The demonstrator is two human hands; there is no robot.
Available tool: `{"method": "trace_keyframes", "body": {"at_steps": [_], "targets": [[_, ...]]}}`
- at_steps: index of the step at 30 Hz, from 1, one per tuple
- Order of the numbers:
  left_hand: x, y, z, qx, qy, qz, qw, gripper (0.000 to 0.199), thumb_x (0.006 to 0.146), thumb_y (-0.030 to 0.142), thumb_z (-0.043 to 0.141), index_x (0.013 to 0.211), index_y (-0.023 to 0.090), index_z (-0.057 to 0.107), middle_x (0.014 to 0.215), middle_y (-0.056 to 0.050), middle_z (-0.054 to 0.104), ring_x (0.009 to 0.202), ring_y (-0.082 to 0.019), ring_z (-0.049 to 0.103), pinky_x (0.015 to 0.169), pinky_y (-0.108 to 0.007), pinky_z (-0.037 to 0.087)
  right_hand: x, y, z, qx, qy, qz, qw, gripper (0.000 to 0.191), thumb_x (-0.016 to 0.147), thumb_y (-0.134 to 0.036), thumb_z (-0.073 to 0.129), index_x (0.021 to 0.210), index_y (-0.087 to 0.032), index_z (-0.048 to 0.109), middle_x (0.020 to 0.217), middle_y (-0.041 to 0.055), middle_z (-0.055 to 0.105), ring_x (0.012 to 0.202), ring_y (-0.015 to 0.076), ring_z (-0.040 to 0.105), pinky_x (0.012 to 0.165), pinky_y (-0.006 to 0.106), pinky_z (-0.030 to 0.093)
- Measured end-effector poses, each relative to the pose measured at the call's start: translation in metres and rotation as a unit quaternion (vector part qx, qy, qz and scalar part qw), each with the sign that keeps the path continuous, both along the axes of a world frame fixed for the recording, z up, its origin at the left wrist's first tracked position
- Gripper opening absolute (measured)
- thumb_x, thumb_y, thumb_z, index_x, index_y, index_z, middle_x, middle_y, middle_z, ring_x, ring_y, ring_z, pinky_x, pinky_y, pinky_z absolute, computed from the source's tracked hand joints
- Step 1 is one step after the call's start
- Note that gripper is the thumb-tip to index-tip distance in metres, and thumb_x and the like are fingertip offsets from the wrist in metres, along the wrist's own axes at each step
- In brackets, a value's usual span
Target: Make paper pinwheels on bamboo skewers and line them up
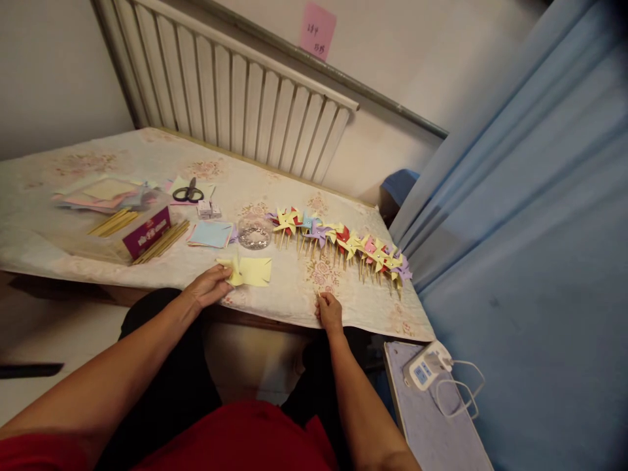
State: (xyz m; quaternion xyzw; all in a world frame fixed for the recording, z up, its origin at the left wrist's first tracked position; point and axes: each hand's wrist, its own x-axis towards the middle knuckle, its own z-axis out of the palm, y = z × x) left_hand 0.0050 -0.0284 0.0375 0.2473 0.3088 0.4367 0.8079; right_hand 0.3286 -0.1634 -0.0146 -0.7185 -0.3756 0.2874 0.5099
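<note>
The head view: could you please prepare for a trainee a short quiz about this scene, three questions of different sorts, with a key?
1. What does the person's left hand hold?
2. True or false: the scissors lie to the left of the pinwheels in this view.
3. Fill in: the top sheet of the square paper stack is ____.

Key:
1. Yellow paper
2. True
3. Light blue
</note>
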Motion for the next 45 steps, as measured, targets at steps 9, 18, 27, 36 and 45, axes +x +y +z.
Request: {"method": "trace_keyframes", "body": {"at_steps": [9,18,27,36,45], "targets": [[0.046,-0.059,0.014,0.035,-0.115,-0.103,0.987,0.022,0.065,0.007,0.084,0.083,0.01,0.07,0.076,-0.008,0.072,0.068,-0.016,0.068,0.067,-0.025,0.057,-0.025,-0.006,0.028,0.016,0.151,-0.029,0.988,0.04,0.066,-0.051,0.066,0.088,-0.017,0.061,0.05,-0.0081,0.053,0.035,0.006,0.038,0.035,0.018,0.027],[0.059,-0.089,0.032,0.038,-0.146,-0.14,0.979,0.03,0.058,0.022,0.094,0.075,0.01,0.072,0.074,-0.006,0.069,0.072,-0.014,0.065,0.072,-0.025,0.055,-0.09,-0.031,0.114,0.114,0.301,0.052,0.945,0.041,0.066,-0.031,0.072,0.104,-0.014,0.067,0.062,-0.0049,0.061,0.041,0.0046,0.041,0.038,0.017,0.022],[0.061,-0.102,0.045,0.039,-0.159,-0.143,0.976,0.027,0.061,0.022,0.092,0.077,0.013,0.072,0.071,-0.004,0.066,0.07,-0.015,0.063,0.067,-0.026,0.053,-0.11,-0.05,0.15,0.124,0.316,0.092,0.936,0.043,0.071,-0.035,0.073,0.11,-0.017,0.067,0.061,-0.0063,0.061,0.038,0.004,0.037,0.037,0.017,0.021],[0.063,-0.107,0.049,0.04,-0.162,-0.153,0.974,0.024,0.064,0.02,0.089,0.074,0.014,0.069,0.066,-0.002,0.061,0.069,-0.015,0.061,0.067,-0.026,0.052,-0.116,-0.055,0.155,0.122,0.309,0.069,0.941,0.029,0.072,-0.031,0.067,0.098,-0.018,0.065,0.053,-0.0093,0.056,0.034,0.0034,0.033,0.035,0.017,0.02],[0.061,-0.109,0.051,0.043,-0.157,-0.159,0.974,0.023,0.063,0.02,0.089,0.072,0.014,0.068,0.065,-0.002,0.061,0.068,-0.016,0.061,0.066,-0.027,0.051,-0.118,-0.054,0.158,0.127,0.294,0.031,0.947,0.02,0.068,-0.033,0.067,0.08,-0.018,0.06,0.053,-0.0081,0.056,0.035,0.0041,0.039,0.033,0.017,0.022]]}}
